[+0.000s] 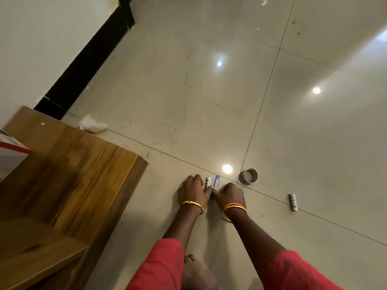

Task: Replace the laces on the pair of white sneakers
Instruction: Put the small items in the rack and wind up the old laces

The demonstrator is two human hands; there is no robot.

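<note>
No white sneakers are in view. Both my hands reach down to the tiled floor. My left hand [192, 192], with a gold bangle, has its fingertips closed on the near end of a small white rolled pack [208, 181]. Right beside it lies a narrow blue packet [216, 183], and my right hand [231, 194], with orange and gold bangles, pinches its near part. The two hands almost touch. A second white rolled pack [293, 202] with dark markings lies apart on the floor to the right.
A grey tape roll [248, 176] stands just right of my hands. A wooden shelf unit [69, 174] fills the left side, with a crumpled white tissue [92, 124] behind it. My bare foot [194, 271] is below my arms. A black skirting [88, 57] runs along the wall.
</note>
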